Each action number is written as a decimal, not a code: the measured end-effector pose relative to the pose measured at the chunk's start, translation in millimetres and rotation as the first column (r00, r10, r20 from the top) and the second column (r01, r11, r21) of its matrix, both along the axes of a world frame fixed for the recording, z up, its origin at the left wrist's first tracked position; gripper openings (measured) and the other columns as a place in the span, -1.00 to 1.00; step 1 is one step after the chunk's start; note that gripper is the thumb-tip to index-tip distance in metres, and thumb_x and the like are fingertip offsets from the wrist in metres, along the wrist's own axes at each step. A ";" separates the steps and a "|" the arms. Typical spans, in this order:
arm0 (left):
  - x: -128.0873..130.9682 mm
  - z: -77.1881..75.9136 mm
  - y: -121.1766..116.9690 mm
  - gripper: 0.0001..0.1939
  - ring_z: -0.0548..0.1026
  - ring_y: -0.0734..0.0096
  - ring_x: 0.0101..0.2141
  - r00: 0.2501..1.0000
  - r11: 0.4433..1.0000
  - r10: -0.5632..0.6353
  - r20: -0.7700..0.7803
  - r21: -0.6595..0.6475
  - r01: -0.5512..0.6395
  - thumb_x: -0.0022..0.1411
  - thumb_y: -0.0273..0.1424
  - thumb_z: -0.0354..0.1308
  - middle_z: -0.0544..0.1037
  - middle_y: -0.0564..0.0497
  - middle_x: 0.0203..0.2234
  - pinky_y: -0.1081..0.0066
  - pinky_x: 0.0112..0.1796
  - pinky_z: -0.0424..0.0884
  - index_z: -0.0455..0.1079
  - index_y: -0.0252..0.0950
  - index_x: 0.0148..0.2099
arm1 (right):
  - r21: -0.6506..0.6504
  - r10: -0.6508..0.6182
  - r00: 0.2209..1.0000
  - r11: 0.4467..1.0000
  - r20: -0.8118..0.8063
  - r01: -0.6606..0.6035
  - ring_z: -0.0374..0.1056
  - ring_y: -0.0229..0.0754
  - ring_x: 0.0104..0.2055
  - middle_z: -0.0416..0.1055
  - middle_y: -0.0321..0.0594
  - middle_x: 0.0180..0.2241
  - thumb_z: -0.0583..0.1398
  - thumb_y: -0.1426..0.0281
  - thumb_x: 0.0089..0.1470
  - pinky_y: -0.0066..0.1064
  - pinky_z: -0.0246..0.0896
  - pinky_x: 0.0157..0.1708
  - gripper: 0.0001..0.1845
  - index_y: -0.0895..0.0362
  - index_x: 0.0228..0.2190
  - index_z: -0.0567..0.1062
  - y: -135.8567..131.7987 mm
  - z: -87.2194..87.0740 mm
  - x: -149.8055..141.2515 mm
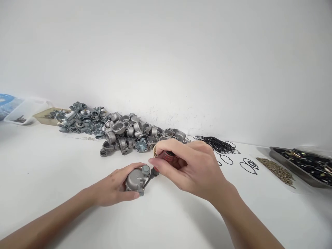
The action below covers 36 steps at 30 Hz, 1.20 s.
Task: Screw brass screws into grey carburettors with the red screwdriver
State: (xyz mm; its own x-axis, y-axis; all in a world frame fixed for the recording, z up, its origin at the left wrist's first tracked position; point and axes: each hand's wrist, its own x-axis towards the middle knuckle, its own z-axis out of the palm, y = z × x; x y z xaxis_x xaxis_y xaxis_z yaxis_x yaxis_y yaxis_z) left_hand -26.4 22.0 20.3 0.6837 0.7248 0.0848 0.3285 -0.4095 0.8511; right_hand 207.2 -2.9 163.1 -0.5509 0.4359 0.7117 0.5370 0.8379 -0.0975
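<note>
My left hand (115, 185) is closed around a grey metal carburetor (135, 179), its rounded float bowl facing up and a round plug at the top right. In my right hand (189, 166) is a screwdriver (155, 172) with a red and black handle. Its shaft slants down to the left, and the tip meets the lower right edge of the carburetor. My right fingers wrap the handle and hide part of it. I cannot make out the screw under the tip.
Behind my hands lies a heap of metal float bowls (129, 129), with carburetor bodies (83, 119) left of it. Black rubber rings (218, 144) lie to the right, near a pile of small brass-coloured screws (276, 170) and a metal tray (282, 159). Plastic bins (28, 108) stand far left.
</note>
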 end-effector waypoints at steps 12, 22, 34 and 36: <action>2.1 7.2 -1.2 -0.28 0.50 0.08 -0.01 1.000 0.998 -0.009 0.018 -0.066 0.011 0.37 -0.20 0.25 0.51 -0.08 0.11 0.08 0.05 0.45 0.06 -0.08 0.45 | -0.182 0.235 0.962 0.961 0.140 -0.208 0.13 -0.34 -0.53 0.33 -0.37 -0.50 -0.02 0.53 0.34 -0.42 0.01 -0.52 -0.77 0.13 -0.18 0.42 1.4 7.6 10.7; 0.1 5.4 -0.8 -0.28 0.46 -0.02 0.11 1.000 1.000 -0.008 -0.002 -0.024 0.008 0.37 -0.16 0.25 0.42 -0.11 0.23 0.08 0.08 0.45 0.06 -0.07 0.45 | -0.067 0.158 0.986 0.986 0.059 -0.154 0.01 -0.39 -0.59 0.21 -0.48 -0.61 0.13 0.48 0.36 -0.46 -0.05 -0.58 -0.85 0.11 -0.31 0.40 4.3 -0.8 1.2; 0.9 6.9 -0.4 -0.31 0.51 0.09 -0.05 0.996 0.995 -0.032 0.086 -0.091 0.040 0.36 -0.22 0.26 0.51 -0.06 0.05 0.14 -0.04 0.49 0.09 -0.07 0.42 | -0.174 0.260 0.958 0.956 0.117 -0.238 0.40 -0.32 -0.34 0.51 -0.26 -0.31 0.04 0.54 0.40 -0.45 0.30 -0.35 -0.69 0.15 0.12 0.34 3.1 5.4 8.4; 0.7 7.4 -0.8 -0.30 0.50 0.06 -0.01 0.996 0.994 -0.033 0.088 -0.100 0.042 0.37 -0.21 0.26 0.50 -0.07 0.08 0.13 -0.03 0.48 0.07 -0.07 0.43 | -0.192 0.244 0.966 0.956 0.091 -0.223 0.42 -0.35 -0.33 0.53 -0.27 -0.28 0.09 0.55 0.39 -0.49 0.34 -0.34 -0.69 0.15 0.12 0.34 4.5 3.9 8.3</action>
